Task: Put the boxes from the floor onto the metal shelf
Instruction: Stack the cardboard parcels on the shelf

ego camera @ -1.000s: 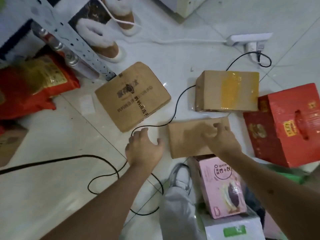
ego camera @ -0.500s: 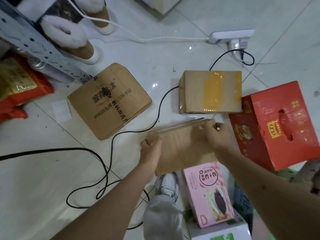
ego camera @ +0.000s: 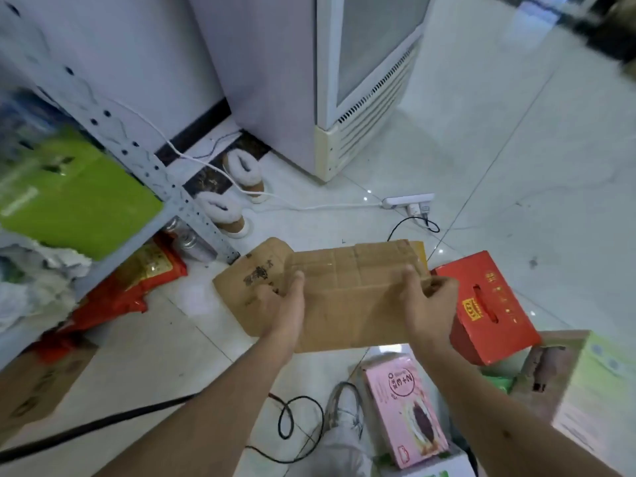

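With the left hand [ego camera: 282, 304] and right hand [ego camera: 426, 304] gripping the cardboard box [ego camera: 351, 297] by its ends, fingers clamped on it, keep it level while swinging left to the metal shelf [ego camera: 144, 163].

Bare tiled floor [ego camera: 516, 160] lies open on the right, and another open patch of tile sits in the lower left. Between the hands and the metal shelf [ego camera: 165, 187], a flat brown box [ego camera: 251, 280] lies on the floor just beside the shelf's upright post. A green box [ego camera: 69, 197] fills the shelf board behind that post, with crumpled white bags [ego camera: 38, 280] below and left of it. Red bags [ego camera: 137, 284] crowd the floor under the shelf. Two fleece boots [ego camera: 230, 201] stand near the post, a white cord [ego camera: 309, 204] runs past them to a power strip [ego camera: 407, 200], and a black cable [ego camera: 299, 421] loops near the feet. A red carton [ego camera: 488, 304] and a pink box [ego camera: 406, 407] block the right.
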